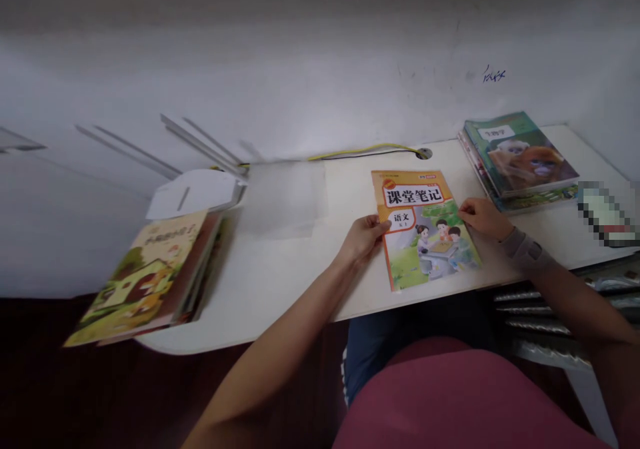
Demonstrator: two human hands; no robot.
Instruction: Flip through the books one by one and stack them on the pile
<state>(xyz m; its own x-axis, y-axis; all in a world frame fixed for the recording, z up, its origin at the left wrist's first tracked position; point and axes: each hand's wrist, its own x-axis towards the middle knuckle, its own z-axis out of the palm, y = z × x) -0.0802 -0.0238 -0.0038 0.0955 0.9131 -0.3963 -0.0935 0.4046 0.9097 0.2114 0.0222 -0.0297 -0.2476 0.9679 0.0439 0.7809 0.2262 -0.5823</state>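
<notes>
An orange and green schoolbook (423,226) with Chinese characters on its cover lies flat on the white desk (280,276). My left hand (363,238) pinches the book's left edge, thumb on the cover. My right hand (484,217), with a grey brace on the wrist, rests curled at the book's right edge with its fingertips touching the cover.
A stack of books (520,162) with a monkey on the top cover lies at the back right. Another stack of picture books (150,279) hangs over the desk's left edge, a white lamp base (195,192) behind it. A yellow cable (365,150) runs along the wall. A clear sheet (283,199) lies mid-desk.
</notes>
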